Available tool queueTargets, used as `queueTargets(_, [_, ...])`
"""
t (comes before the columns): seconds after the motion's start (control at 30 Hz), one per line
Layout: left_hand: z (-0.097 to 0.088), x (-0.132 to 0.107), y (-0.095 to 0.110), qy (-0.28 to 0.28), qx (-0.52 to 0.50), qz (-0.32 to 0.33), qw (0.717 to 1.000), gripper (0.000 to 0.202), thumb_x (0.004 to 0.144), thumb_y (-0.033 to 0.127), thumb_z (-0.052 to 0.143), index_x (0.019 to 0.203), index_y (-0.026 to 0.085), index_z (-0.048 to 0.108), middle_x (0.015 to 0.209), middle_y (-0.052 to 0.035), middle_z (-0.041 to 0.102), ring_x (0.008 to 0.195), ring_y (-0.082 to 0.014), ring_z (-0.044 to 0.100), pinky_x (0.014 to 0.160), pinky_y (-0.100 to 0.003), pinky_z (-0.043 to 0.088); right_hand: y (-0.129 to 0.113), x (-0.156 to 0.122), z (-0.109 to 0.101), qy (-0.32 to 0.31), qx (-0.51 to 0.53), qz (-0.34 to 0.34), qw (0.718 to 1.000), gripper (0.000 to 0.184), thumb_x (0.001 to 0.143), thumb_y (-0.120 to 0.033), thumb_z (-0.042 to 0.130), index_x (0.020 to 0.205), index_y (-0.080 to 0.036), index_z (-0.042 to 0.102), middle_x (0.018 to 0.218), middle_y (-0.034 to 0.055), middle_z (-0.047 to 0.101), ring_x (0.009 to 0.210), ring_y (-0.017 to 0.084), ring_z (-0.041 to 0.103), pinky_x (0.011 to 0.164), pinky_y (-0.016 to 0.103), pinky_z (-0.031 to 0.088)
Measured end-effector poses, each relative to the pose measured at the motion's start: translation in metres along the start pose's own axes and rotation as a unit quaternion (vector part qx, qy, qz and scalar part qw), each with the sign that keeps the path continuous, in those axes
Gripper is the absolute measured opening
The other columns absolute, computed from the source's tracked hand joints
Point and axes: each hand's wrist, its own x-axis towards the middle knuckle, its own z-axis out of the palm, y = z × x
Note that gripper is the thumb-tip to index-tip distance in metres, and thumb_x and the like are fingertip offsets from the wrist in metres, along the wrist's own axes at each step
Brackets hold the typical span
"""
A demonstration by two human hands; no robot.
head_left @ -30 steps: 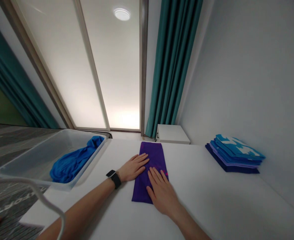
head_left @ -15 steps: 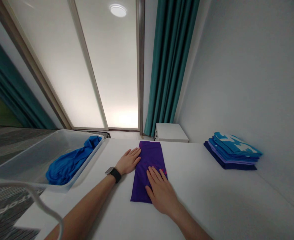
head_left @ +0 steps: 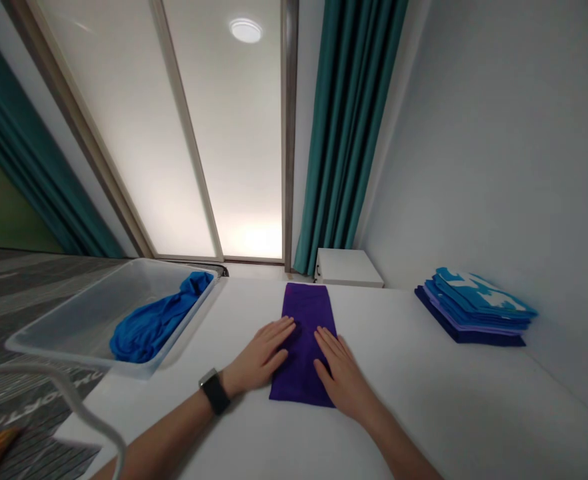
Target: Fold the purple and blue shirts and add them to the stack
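A purple cloth point(head_left: 307, 307), folded into a long flat strip, lies on the white table point(head_left: 254, 433) in front of me. My left hand point(head_left: 260, 353), below a black-banded watch, rests flat with its fingertips on the cloth's left edge. On the cloth's right side lies my right hand point(head_left: 344, 377), fingers stretched out and pointing away from me. Both hands are open and grip nothing. The part of the cloth under my right palm is hidden.
At the right, by the wall, sits a stack of folded clothes point(head_left: 479, 307) in blues and lilac. A clear plastic bin point(head_left: 74, 327) with a crumpled blue garment point(head_left: 159, 320) stands at the left. Behind the table is a white cabinet point(head_left: 349, 267). A pale curved tube point(head_left: 79, 403) crosses the lower left.
My left hand has slid toward me along the cloth's left edge. My right hand has shifted to the cloth's right side. The view has turned slightly left.
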Motion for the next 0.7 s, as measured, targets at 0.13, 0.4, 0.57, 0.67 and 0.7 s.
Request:
queueTargets(0.13, [-0.002,-0.009,0.024,-0.085,0.041,0.019,0.995,0.057,0.098,0.039,0.042,0.152,0.029,0.025,0.157,-0.0045,0.026,0.144,-0.0227,0.026,0.118,-0.047,0.023,0.01,-0.003,-0.004,-0.011,-0.018,0.016,1.0,0.053,0.1,-0.035,0.029,0.149,-0.014,0.032,0.153,0.0096,0.033,0.143,0.019,0.026,0.118,0.047,0.021])
queueTargets(0.4, [0.006,-0.01,0.013,-0.075,0.054,-0.01,0.996,0.058,0.097,0.042,0.045,0.151,0.03,0.028,0.156,-0.0055,0.03,0.143,-0.0244,0.028,0.117,-0.049,0.023,0.013,-0.005,-0.003,-0.048,-0.039,0.015,0.998,0.054,0.1,-0.037,0.028,0.149,-0.015,0.032,0.153,0.0085,0.033,0.143,0.02,0.027,0.118,0.047,0.022])
queueTargets(0.57, [-0.007,-0.013,0.005,0.001,0.017,-0.002,1.0,0.045,0.098,0.033,0.042,0.142,0.023,0.044,0.146,-0.0098,0.047,0.134,-0.0242,0.042,0.112,-0.046,0.033,0.009,-0.003,-0.012,0.028,-0.001,-0.016,0.999,0.043,0.097,-0.029,0.037,0.136,-0.017,0.049,0.142,0.0125,0.049,0.136,0.023,0.039,0.114,0.05,0.028])
queueTargets(0.67, [-0.015,-0.015,0.012,0.046,-0.001,0.047,0.998,0.033,0.095,0.026,0.047,0.126,0.021,0.059,0.125,-0.0101,0.063,0.121,-0.0237,0.052,0.105,-0.042,0.04,-0.007,-0.006,-0.02,0.084,0.013,-0.075,0.994,0.024,0.093,-0.02,0.045,0.11,-0.02,0.061,0.114,0.0103,0.062,0.116,0.024,0.052,0.105,0.047,0.037])
queueTargets(0.7, [-0.016,-0.016,0.017,0.049,-0.003,0.067,0.997,0.029,0.094,0.024,0.048,0.12,0.021,0.062,0.117,-0.0094,0.066,0.115,-0.0227,0.055,0.101,-0.041,0.043,-0.014,-0.008,-0.022,0.089,0.011,-0.097,0.991,0.017,0.091,-0.017,0.048,0.101,-0.02,0.062,0.104,0.0085,0.062,0.107,0.023,0.054,0.099,0.045,0.041])
